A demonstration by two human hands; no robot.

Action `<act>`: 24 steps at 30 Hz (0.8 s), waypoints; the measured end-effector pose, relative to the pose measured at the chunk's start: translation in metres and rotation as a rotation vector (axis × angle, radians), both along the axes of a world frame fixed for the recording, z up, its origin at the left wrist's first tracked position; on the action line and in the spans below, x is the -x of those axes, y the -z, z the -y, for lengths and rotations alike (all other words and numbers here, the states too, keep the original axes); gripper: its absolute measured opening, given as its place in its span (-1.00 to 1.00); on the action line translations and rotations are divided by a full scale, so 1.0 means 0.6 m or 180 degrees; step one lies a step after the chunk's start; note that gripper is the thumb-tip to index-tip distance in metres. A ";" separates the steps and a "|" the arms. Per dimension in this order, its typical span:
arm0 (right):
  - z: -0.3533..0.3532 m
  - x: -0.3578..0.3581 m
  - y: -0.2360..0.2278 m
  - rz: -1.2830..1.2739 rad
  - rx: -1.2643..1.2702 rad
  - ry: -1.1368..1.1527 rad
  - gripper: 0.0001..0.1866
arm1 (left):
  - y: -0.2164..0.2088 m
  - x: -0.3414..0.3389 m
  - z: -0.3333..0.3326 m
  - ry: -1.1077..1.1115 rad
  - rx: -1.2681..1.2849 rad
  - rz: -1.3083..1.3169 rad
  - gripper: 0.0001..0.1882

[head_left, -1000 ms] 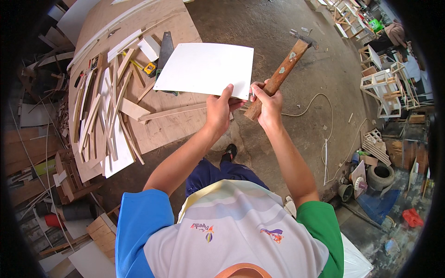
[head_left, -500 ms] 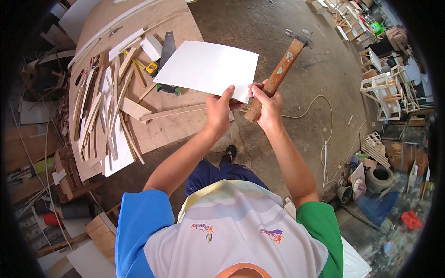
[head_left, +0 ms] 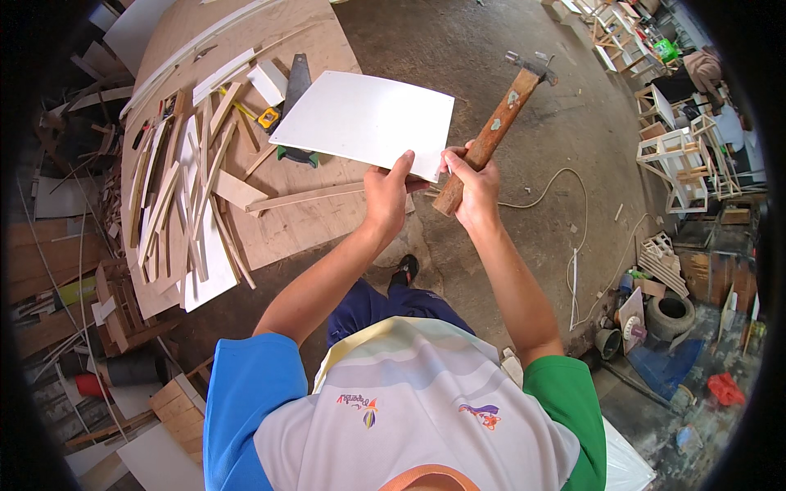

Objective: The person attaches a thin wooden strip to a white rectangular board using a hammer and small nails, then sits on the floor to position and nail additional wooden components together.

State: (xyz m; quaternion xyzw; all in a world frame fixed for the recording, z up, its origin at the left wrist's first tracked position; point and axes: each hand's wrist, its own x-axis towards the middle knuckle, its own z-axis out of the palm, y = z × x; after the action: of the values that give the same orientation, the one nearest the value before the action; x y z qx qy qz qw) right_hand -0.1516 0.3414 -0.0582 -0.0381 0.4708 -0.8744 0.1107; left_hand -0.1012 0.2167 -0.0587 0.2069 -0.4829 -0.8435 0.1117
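Observation:
A flat white panel (head_left: 364, 119) is held up in front of me, partly over the worktable. My left hand (head_left: 388, 195) grips its near edge, thumb on top and fingers underneath. In my right hand (head_left: 475, 188) is a hammer (head_left: 491, 135) with a worn wooden handle, its metal head up and to the right. The fingertips of that hand are close to the panel's near right corner; a small thing may be pinched there, too small to make out. Behind the panel, a handsaw (head_left: 297, 82) with a green handle lies partly hidden on the table.
The plywood worktable (head_left: 303, 229) bears several wood strips (head_left: 209, 176), a yellow tape measure (head_left: 268, 120) and a white block (head_left: 268, 83). A cable (head_left: 584, 221) trails over the concrete floor. Wooden frames (head_left: 675, 151) and a tire (head_left: 670, 315) stand at right; scrap wood is piled at left.
The white panel has shifted very slightly left. Both hands keep their grips, and the hammer has barely moved.

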 end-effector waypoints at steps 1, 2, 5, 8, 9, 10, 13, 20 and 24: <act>0.000 0.000 -0.001 0.0029 0.0008 0.0018 -0.69 | 0.001 0.000 0.000 -0.0021 0.0006 -0.0017 -0.69; 0.000 0.000 -0.001 0.0038 0.0003 0.0029 -0.69 | 0.002 0.001 -0.001 -0.0043 0.0012 -0.0034 -0.69; -0.002 0.001 0.001 0.0041 -0.0063 0.0030 -0.66 | 0.003 0.001 -0.003 -0.0065 0.0001 -0.0063 -0.69; -0.004 0.006 0.004 -0.0010 -0.0237 -0.0036 -0.64 | 0.001 0.001 -0.004 -0.0015 -0.0028 0.0077 -0.68; -0.002 0.008 0.006 -0.0032 -0.0297 -0.0053 -0.64 | 0.001 0.001 -0.003 0.0005 -0.0039 0.0150 -0.68; 0.001 0.010 0.007 -0.0055 -0.0358 -0.0077 -0.63 | 0.005 0.001 0.001 -0.0058 -0.0058 0.0146 -0.67; 0.017 0.021 0.028 -0.0119 -0.0548 -0.0237 -0.63 | 0.037 0.003 0.027 -0.0267 -0.0110 0.0203 -0.66; 0.094 0.014 0.111 -0.0098 -0.1312 -0.0644 -0.60 | 0.092 -0.054 0.113 -0.0866 0.0022 0.0593 -0.68; 0.152 -0.013 0.159 -0.0287 -0.1644 -0.0835 -0.68 | 0.142 -0.101 0.170 -0.1063 0.0051 0.0765 -0.68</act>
State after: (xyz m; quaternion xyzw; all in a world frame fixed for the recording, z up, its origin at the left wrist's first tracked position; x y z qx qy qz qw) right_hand -0.1435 0.2502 -0.1534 -0.1080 0.6733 -0.7012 0.2079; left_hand -0.0405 0.1147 -0.1441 0.3823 -0.4584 -0.7787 0.1932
